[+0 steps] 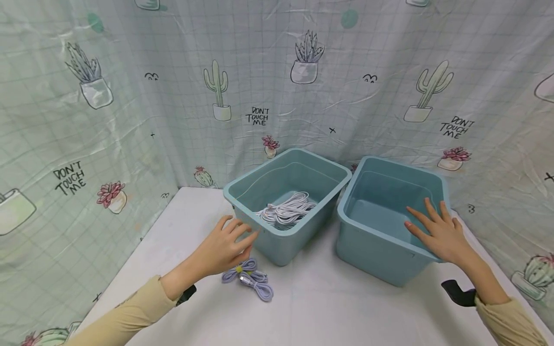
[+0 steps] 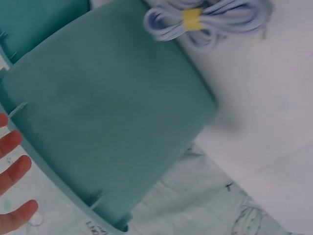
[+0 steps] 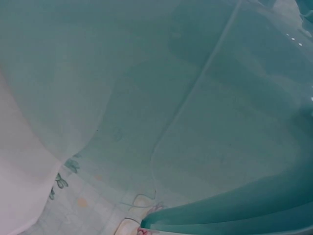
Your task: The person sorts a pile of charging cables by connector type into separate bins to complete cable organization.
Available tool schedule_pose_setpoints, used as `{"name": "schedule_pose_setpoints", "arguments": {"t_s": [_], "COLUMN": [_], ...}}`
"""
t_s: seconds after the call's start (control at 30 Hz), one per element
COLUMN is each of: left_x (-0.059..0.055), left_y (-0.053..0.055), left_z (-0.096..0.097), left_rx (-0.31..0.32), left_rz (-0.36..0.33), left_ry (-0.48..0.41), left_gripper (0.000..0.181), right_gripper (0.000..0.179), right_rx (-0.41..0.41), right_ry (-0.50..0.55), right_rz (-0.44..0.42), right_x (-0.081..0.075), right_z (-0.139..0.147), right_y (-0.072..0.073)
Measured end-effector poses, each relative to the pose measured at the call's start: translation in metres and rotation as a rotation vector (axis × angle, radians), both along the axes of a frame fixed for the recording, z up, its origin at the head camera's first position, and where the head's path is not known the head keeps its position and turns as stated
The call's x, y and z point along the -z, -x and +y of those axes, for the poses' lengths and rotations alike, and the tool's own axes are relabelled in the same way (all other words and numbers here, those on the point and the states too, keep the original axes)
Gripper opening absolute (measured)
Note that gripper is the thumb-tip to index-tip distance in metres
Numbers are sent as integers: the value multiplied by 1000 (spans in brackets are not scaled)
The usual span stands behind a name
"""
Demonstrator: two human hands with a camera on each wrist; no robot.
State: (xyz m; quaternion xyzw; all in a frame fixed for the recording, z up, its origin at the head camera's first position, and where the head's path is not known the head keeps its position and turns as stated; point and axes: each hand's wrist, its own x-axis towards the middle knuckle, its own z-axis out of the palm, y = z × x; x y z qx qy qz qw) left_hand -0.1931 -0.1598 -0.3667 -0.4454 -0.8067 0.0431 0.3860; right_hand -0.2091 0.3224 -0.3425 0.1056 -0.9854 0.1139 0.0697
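My left hand hovers by the front left corner of the left blue-green bin, its fingers loosely bent and holding nothing. Coiled white cables lie inside that bin. Below the hand, pale purple charging cables rest on the table in coiled bundles, one with a yellow tie in the left wrist view. My right hand, fingers spread, reaches over the front right rim of the right blue-green bin. Nothing is between its fingers, and no cables show inside this bin.
The two bins stand close together at the back of the white table. Behind them hangs a cactus-print curtain, which also runs along the left and right sides. A black strap sits at the right wrist.
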Motion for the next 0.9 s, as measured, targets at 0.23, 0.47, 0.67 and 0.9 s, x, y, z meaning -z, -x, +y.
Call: {"name": "schedule_pose_setpoints", "arguments": {"t_s": [0.23, 0.47, 0.67, 0.9], "left_x": [16, 34, 57, 83], "left_y": [-12, -17, -17, -12], "left_z": [-18, -29, -34, -33], "left_rx": [-32, -9, 25, 11], "left_rz": [-41, -86, -86, -104], "left_ry": [62, 123, 163, 239], "left_gripper": [39, 28, 27, 31], "right_gripper": [62, 62, 61, 63], "right_rx": [-2, -4, -2, 4], "right_ry": [6, 10, 12, 7], "right_rz": [20, 17, 12, 20], "right_x": [1, 1, 1, 0], "right_z": [1, 1, 0, -1], "right_y": [0, -1, -1, 0]}}
